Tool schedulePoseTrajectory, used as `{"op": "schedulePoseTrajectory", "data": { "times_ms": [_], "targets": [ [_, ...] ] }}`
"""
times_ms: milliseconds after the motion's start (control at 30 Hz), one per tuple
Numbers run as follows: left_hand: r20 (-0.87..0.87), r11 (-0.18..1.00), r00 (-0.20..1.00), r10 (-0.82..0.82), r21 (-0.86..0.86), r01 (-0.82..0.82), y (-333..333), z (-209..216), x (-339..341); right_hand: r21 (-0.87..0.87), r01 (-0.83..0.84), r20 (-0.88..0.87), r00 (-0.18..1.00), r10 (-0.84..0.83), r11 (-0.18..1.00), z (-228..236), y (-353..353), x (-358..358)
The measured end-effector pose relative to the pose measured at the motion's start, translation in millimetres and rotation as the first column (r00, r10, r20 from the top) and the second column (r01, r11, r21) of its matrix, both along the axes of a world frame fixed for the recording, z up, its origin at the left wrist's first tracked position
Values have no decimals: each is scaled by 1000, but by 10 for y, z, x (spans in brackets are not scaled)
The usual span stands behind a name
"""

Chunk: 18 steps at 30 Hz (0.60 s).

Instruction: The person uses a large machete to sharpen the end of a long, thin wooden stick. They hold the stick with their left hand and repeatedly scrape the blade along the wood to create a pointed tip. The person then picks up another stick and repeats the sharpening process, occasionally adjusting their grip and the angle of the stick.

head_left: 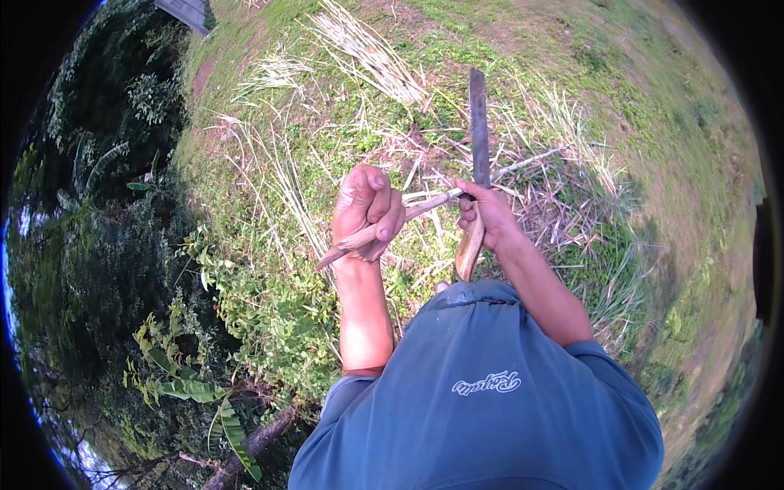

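At frame centre, the left hand (pixel 367 214) clenches a thin stick (pixel 412 212) while the right hand (pixel 488 214) grips a long-bladed knife (pixel 478 131) against it, above cut grass (pixel 367 53).

A dark grey blade (pixel 478 122), a pale tan stick (pixel 384 227), a blue-grey shirt (pixel 490 392).

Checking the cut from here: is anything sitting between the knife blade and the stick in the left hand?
Nothing visible. The left hand grips the thin stick, and the long knife held by the right hand crosses the stick's far end. Whether they touch is unclear.
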<state>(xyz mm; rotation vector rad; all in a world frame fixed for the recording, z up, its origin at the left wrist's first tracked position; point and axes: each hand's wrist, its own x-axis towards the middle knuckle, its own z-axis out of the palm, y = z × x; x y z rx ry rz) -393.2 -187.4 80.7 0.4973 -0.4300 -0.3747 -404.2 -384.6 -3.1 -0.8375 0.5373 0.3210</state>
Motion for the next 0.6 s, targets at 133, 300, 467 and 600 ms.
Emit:
{"op": "schedulePoseTrajectory", "data": {
  "times_ms": [133, 300, 467, 600],
  "targets": [
    [420, 909, 907, 16, 373, -189, 89, 61, 79, 27, -44, -23, 999, 45, 999, -58, 4, 41],
    [539, 909, 763, -357, 389, 150, 2, 84, 133, 26, -79, -73, 994, 81, 996, -77, 8, -9],
    [567, 925, 734, -375, 281, 255, -59, -67, 159, 12, -91, -74, 993, 91, 996, -81, 10, -74],
    [552, 970, 816, -172, 240, 42, -59, -43, 84, -5, -92, -77, 993, 92, 996, -51, -9, -77]
  ]
}}
